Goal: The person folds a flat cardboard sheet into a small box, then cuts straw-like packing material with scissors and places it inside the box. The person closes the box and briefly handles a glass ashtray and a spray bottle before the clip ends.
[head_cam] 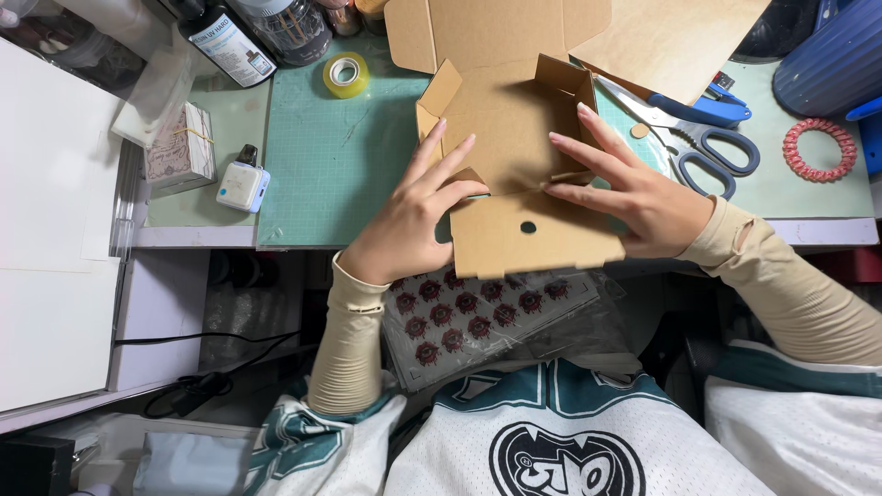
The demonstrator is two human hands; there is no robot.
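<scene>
Both hands work the flat-folded brown cardboard mailer box (514, 138) on the green cutting-mat tabletop (340, 165), left hand (409, 216) fingers spread on its side wall, right hand (634, 197) fingers spread pressing the flap.

Brown cardboard mailer box (514, 138), half-folded and open, front flap with round hole, on the green mat

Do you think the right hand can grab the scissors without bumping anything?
Probably yes. The right hand rests on the cardboard box, and the scissors lie on the green mat just beyond its fingers, with nothing between. It would have to let go of the box first.
</scene>
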